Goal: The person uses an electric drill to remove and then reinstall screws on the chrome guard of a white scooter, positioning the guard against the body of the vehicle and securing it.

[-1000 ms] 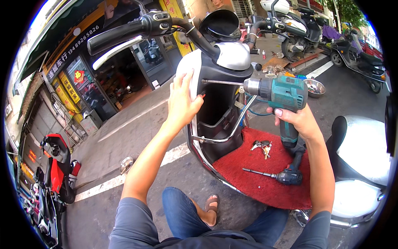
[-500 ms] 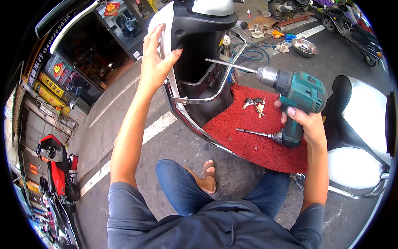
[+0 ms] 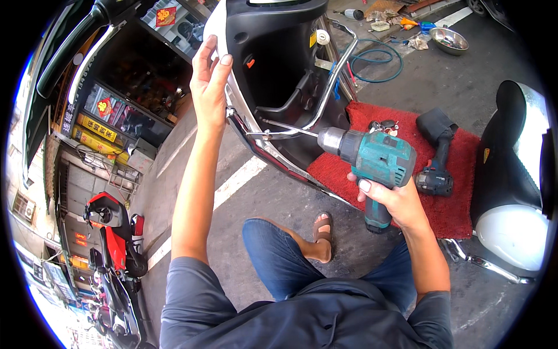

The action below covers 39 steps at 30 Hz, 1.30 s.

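My right hand (image 3: 394,200) grips a teal cordless drill (image 3: 372,160) by its handle. Its long bit points left and its tip meets the chrome rail (image 3: 325,102) at the lower edge of a scooter's black leg shield (image 3: 273,75). My left hand (image 3: 210,84) is raised, fingers wrapped over the white outer edge of that front panel (image 3: 216,26). I crouch beside the scooter, one sandalled foot (image 3: 322,230) on the asphalt near its red floor mat (image 3: 395,174).
A second black power tool (image 3: 437,154) and a bunch of keys (image 3: 383,125) lie on the red mat. The scooter's black and white seat (image 3: 517,174) is at right. A blue hose (image 3: 378,61), metal bowl (image 3: 449,39) and small parts lie beyond. A red scooter (image 3: 110,232) is parked left.
The drill has swung down and left, so its bit now touches the chrome rail. My left hand has stayed on the panel edge. The view has tilted further down and closer in.
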Each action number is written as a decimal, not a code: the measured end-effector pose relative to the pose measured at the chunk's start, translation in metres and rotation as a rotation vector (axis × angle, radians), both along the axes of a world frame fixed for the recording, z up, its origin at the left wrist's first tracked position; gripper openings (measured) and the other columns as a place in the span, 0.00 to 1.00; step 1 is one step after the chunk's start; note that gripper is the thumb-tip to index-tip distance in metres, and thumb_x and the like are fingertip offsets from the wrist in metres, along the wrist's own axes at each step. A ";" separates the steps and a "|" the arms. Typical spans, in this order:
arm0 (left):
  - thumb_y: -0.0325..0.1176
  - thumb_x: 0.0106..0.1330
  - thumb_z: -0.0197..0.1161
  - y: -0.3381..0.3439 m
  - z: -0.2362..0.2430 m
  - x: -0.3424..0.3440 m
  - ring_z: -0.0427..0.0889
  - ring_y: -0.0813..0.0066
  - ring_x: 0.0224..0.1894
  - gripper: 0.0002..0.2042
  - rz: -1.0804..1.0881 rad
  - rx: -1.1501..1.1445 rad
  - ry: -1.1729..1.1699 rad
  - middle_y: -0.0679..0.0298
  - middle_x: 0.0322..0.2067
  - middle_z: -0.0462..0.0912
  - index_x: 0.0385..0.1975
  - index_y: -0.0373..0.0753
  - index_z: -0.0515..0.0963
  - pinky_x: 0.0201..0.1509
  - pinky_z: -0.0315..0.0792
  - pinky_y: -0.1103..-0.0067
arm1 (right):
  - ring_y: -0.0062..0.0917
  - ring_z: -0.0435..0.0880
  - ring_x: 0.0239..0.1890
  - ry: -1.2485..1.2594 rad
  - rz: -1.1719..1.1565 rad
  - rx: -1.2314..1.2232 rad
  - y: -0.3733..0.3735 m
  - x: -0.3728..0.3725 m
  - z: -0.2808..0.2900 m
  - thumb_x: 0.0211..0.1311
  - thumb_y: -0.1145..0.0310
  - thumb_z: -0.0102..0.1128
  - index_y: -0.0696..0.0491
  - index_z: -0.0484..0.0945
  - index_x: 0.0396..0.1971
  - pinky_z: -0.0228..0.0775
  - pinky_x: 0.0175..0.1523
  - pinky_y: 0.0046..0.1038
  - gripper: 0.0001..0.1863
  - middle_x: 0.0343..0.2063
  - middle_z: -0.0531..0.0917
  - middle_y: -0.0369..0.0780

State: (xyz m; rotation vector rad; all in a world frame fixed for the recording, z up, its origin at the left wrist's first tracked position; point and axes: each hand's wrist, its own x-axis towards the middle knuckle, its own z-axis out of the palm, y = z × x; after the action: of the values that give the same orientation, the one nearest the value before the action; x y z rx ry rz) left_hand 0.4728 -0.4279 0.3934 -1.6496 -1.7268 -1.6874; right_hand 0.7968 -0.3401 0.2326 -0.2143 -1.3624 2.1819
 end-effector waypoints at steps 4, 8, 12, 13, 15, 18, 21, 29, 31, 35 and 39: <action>0.40 0.69 0.64 0.000 0.000 -0.003 0.70 0.65 0.65 0.29 -0.016 -0.012 -0.016 0.55 0.66 0.68 0.67 0.36 0.67 0.69 0.63 0.72 | 0.21 0.82 0.31 0.062 0.012 -0.113 -0.004 -0.002 -0.016 0.58 0.68 0.67 0.58 0.75 0.53 0.77 0.38 0.25 0.23 0.40 0.85 0.43; 0.36 0.70 0.63 -0.002 0.005 -0.002 0.67 0.69 0.66 0.29 -0.088 -0.005 -0.043 0.56 0.65 0.69 0.68 0.34 0.65 0.71 0.59 0.75 | 0.27 0.84 0.29 0.094 0.038 -0.240 -0.007 0.022 -0.043 0.53 0.63 0.69 0.63 0.75 0.52 0.79 0.36 0.29 0.28 0.39 0.85 0.48; 0.33 0.70 0.63 0.005 -0.003 0.007 0.74 0.71 0.60 0.27 -0.175 0.031 -0.186 0.55 0.60 0.74 0.67 0.32 0.65 0.68 0.63 0.76 | 0.28 0.84 0.28 0.016 0.075 -0.346 -0.010 0.058 -0.085 0.52 0.62 0.69 0.64 0.74 0.52 0.79 0.36 0.28 0.30 0.38 0.85 0.50; 0.32 0.71 0.62 0.006 -0.003 0.003 0.76 0.71 0.58 0.26 -0.204 0.071 -0.162 0.55 0.57 0.76 0.66 0.32 0.66 0.66 0.66 0.76 | 0.28 0.84 0.28 -0.022 0.054 -0.352 -0.015 0.056 -0.089 0.53 0.63 0.68 0.63 0.74 0.52 0.78 0.36 0.28 0.29 0.38 0.85 0.49; 0.30 0.72 0.60 0.004 -0.008 0.005 0.79 0.67 0.57 0.23 -0.262 0.110 -0.271 0.54 0.56 0.78 0.64 0.32 0.67 0.65 0.71 0.73 | 0.25 0.82 0.29 -0.033 0.042 -0.363 -0.024 0.040 -0.098 0.56 0.66 0.66 0.63 0.74 0.53 0.78 0.37 0.27 0.26 0.39 0.85 0.47; 0.29 0.71 0.58 -0.001 -0.009 0.003 0.78 0.65 0.60 0.22 -0.288 0.127 -0.364 0.53 0.57 0.78 0.64 0.33 0.66 0.67 0.72 0.69 | 0.23 0.82 0.29 0.000 0.046 -0.436 -0.036 0.006 -0.109 0.60 0.68 0.63 0.61 0.74 0.53 0.78 0.38 0.27 0.23 0.39 0.84 0.45; 0.35 0.71 0.59 -0.006 -0.020 0.018 0.74 0.66 0.64 0.25 -0.272 0.049 -0.344 0.55 0.59 0.76 0.65 0.34 0.65 0.71 0.65 0.69 | 0.20 0.82 0.28 0.049 0.043 -0.448 -0.047 -0.026 -0.126 0.63 0.68 0.62 0.58 0.74 0.52 0.80 0.39 0.28 0.19 0.38 0.84 0.43; 0.46 0.71 0.54 -0.026 -0.052 0.030 0.66 0.62 0.69 0.29 -0.080 0.062 -0.274 0.53 0.63 0.70 0.65 0.32 0.65 0.76 0.52 0.69 | 0.21 0.82 0.30 0.051 0.065 -0.542 -0.082 -0.049 -0.145 0.65 0.65 0.61 0.56 0.74 0.52 0.78 0.35 0.26 0.19 0.41 0.84 0.41; 0.45 0.71 0.53 -0.020 -0.055 0.036 0.66 0.62 0.69 0.28 -0.064 0.117 -0.283 0.52 0.63 0.70 0.65 0.32 0.65 0.76 0.53 0.69 | 0.22 0.82 0.30 0.061 0.090 -0.632 -0.090 -0.052 -0.151 0.65 0.63 0.61 0.55 0.74 0.53 0.78 0.36 0.28 0.19 0.42 0.83 0.42; 0.43 0.72 0.51 -0.020 -0.053 0.033 0.65 0.61 0.70 0.27 -0.091 0.162 -0.326 0.52 0.64 0.70 0.65 0.31 0.65 0.77 0.53 0.68 | 0.24 0.82 0.31 0.093 0.164 -0.855 -0.104 -0.061 -0.163 0.66 0.61 0.60 0.55 0.74 0.53 0.78 0.38 0.29 0.19 0.43 0.83 0.43; 0.42 0.73 0.49 -0.017 -0.057 0.031 0.65 0.61 0.71 0.26 -0.065 0.171 -0.313 0.51 0.65 0.69 0.65 0.31 0.65 0.77 0.53 0.68 | 0.24 0.82 0.31 0.085 0.157 -0.878 -0.102 -0.058 -0.156 0.66 0.63 0.61 0.55 0.74 0.51 0.78 0.38 0.29 0.18 0.42 0.83 0.43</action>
State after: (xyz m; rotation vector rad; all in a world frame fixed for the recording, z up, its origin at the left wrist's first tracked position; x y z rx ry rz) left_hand 0.5040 -0.4449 0.3364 -1.4418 -1.6114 -2.1542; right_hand 0.7390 -0.4416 0.0765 -0.3331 -0.3034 2.7546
